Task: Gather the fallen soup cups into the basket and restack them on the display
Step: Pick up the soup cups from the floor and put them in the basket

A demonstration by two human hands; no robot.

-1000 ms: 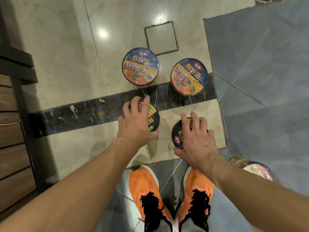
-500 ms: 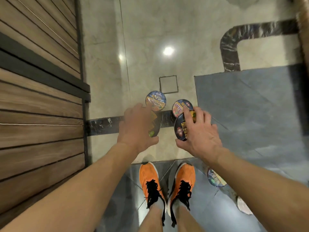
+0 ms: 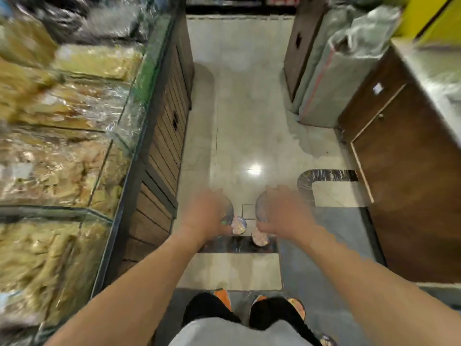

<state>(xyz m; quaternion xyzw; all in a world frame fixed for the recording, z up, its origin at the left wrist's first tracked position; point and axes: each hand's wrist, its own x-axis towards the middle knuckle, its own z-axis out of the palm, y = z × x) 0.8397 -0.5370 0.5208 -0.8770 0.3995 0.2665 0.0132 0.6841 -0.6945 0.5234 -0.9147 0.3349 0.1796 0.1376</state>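
The picture is motion-blurred. My left hand (image 3: 208, 216) is raised in front of me and grips one soup cup (image 3: 227, 210), whose rim shows at the hand's right side. My right hand (image 3: 284, 213) grips another soup cup (image 3: 261, 206), seen at its left side. Far below, two more soup cups stand on the floor: one (image 3: 239, 225) just beyond the dark marble strip (image 3: 237, 245), the other (image 3: 260, 238) on it. A further cup (image 3: 296, 307) peeks out beside my right shoe. No basket is in view.
A glass-fronted counter (image 3: 117, 136) with packaged dried goods and wooden panelling runs along the left. A wooden cabinet (image 3: 409, 186) stands on the right, with wrapped sacks (image 3: 334, 78) beyond it. The pale tiled aisle (image 3: 247, 108) stretches ahead between them. My orange shoes (image 3: 222, 295) are at the bottom.
I have stood up: both hands rose from the floor, each carrying its cup. The view lifted from the floor to the aisle, and the floor cups now look small.
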